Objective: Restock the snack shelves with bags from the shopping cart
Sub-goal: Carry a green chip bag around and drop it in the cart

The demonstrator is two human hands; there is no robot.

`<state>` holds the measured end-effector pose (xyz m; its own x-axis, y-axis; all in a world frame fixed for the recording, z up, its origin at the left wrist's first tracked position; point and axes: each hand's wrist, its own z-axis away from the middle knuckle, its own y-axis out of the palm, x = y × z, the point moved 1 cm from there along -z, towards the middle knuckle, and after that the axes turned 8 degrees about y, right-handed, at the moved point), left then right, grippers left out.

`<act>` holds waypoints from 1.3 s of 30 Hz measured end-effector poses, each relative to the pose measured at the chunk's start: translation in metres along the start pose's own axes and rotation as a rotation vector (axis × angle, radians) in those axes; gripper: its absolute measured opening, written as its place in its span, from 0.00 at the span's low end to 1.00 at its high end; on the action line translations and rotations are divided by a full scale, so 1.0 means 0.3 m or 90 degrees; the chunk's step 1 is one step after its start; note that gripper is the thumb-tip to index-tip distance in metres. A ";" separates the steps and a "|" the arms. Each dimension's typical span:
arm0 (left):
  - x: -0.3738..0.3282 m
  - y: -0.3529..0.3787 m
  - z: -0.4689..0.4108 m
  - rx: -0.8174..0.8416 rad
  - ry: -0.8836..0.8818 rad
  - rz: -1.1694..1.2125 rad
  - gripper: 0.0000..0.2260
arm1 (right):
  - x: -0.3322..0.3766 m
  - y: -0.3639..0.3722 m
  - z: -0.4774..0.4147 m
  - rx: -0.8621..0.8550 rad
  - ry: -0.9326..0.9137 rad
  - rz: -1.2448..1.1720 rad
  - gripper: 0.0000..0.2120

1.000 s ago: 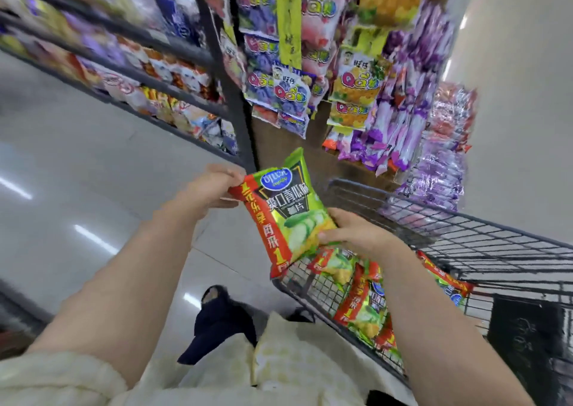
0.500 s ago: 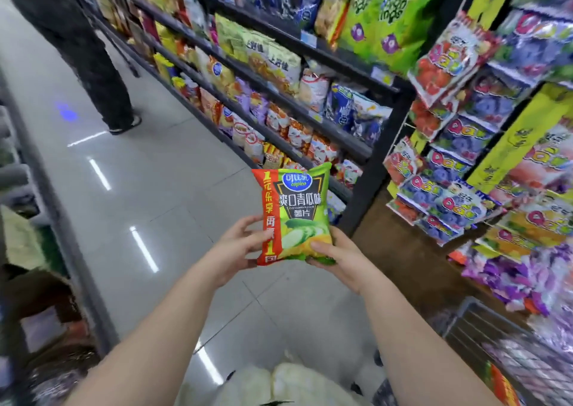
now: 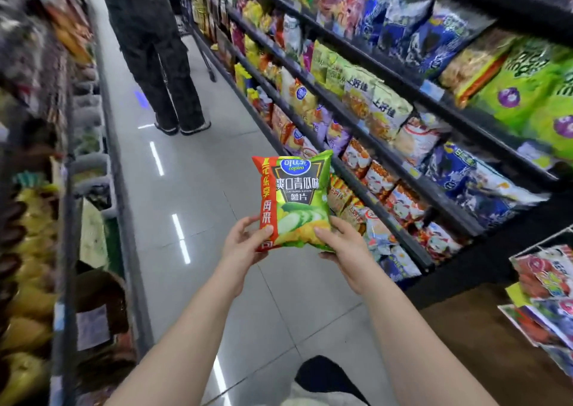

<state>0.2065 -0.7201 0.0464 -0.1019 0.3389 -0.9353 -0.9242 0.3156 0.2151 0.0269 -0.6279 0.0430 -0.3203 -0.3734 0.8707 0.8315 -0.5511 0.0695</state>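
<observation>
A green chip bag (image 3: 294, 195) with a red strip down its left side stands upright in front of me, over the aisle floor. My left hand (image 3: 245, 247) grips its lower left corner, thumb on the front. My right hand (image 3: 342, 246) grips its lower right corner the same way. The snack shelves (image 3: 387, 154) run along the right, black rails packed with bags in several rows. The shopping cart is out of view.
A person in dark trousers (image 3: 158, 58) stands farther up the aisle beside another cart. Shelves of goods (image 3: 46, 219) line the left side. A rack of hanging bags (image 3: 545, 297) is at the near right. Grey tiled floor (image 3: 192, 164) runs between.
I lifted the bag out of the cart and turned left into the aisle; the cart has left the view. The bag now stands upright, held by its two bottom corners.
</observation>
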 end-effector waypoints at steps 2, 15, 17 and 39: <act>-0.060 0.019 -0.122 -0.007 0.017 0.006 0.15 | 0.086 0.034 -0.113 -0.030 -0.034 -0.006 0.23; -0.734 0.244 -1.095 -0.027 0.228 -0.029 0.15 | 1.006 0.240 -0.926 0.024 -0.242 -0.079 0.17; -0.842 0.250 -1.253 -0.036 0.247 -0.024 0.15 | 1.148 0.298 -1.038 0.034 -0.264 -0.064 0.17; -1.970 0.230 -2.714 0.189 0.413 -0.116 0.12 | 2.331 0.876 -2.001 -0.158 -0.468 -0.016 0.16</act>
<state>-0.0966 -1.6204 0.3851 -0.2391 -0.3057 -0.9216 -0.8180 0.5748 0.0216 -0.2511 -1.4817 0.3779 0.1174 0.1852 0.9757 0.6744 -0.7361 0.0585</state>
